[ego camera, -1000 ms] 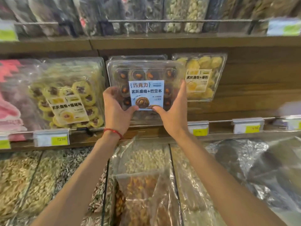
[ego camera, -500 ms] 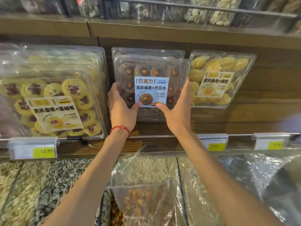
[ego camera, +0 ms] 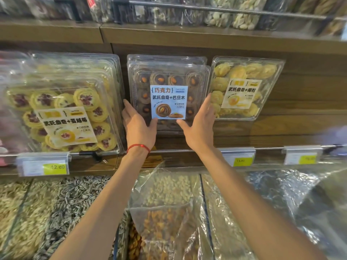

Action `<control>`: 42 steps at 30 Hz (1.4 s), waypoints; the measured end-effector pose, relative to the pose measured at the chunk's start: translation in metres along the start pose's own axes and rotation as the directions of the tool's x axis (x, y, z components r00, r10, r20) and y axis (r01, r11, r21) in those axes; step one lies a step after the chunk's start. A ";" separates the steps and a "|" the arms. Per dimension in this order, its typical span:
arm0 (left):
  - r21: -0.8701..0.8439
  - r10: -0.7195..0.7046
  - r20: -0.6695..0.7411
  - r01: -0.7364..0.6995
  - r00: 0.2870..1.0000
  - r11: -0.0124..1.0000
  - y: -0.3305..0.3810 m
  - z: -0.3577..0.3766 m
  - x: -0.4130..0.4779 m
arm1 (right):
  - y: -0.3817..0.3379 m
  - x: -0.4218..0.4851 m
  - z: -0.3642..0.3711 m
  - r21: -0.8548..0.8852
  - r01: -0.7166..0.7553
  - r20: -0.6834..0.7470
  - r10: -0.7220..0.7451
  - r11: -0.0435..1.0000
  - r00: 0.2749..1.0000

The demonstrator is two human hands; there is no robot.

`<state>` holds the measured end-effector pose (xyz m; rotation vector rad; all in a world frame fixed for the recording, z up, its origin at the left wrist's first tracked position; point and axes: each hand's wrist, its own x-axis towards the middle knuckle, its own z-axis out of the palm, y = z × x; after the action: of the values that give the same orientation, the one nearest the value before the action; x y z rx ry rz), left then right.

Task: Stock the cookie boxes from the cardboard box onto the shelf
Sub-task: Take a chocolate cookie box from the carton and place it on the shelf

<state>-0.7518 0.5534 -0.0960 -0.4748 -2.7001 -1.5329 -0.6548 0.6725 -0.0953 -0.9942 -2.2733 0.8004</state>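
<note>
Flanking the chocolate cookie box (ego camera: 168, 81) on the shelf (ego camera: 90, 165), your left hand (ego camera: 139, 128) and right hand (ego camera: 200, 128) just press straight fingers against its sides.

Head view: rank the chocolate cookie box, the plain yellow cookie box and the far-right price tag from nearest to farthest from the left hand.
1. The chocolate cookie box, in the centre: the left hand touches its lower left side.
2. The yellow cookie box, to the right, beyond the right hand.
3. The price tag, far right and lower down.
</note>
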 end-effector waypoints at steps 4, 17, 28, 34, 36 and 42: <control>-0.010 0.024 0.006 -0.024 1.000 1.000 0.008 -0.009 -0.020 | 0.000 -0.016 -0.012 0.016 -0.007 0.038 0.007 1.000 0.999; 0.030 0.107 0.101 -0.111 0.989 0.993 0.032 -0.025 -0.147 | 0.028 -0.106 -0.079 0.199 0.090 0.095 -0.110 0.976 0.989; -0.143 0.342 0.385 -0.310 0.858 0.940 0.027 -0.017 -0.242 | 0.061 -0.224 -0.137 0.356 -0.058 -0.050 0.081 0.933 0.995; -0.315 0.450 0.609 -0.321 0.653 0.893 0.012 -0.021 -0.298 | 0.068 -0.317 -0.142 0.427 -0.211 -0.222 0.328 0.879 0.918; -0.357 0.474 0.674 -0.312 0.567 0.881 0.007 -0.026 -0.320 | 0.070 -0.353 -0.144 0.437 -0.270 -0.269 0.411 0.858 0.871; -0.401 0.502 0.800 -0.330 0.329 0.855 -0.002 -0.046 -0.406 | 0.072 -0.470 -0.160 0.503 -0.382 -0.409 0.603 0.775 0.685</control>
<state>-0.3713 0.4082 -0.1338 -2.4184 -2.5059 -1.5744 -0.2384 0.3972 -0.1414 -1.4588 -1.2780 0.9685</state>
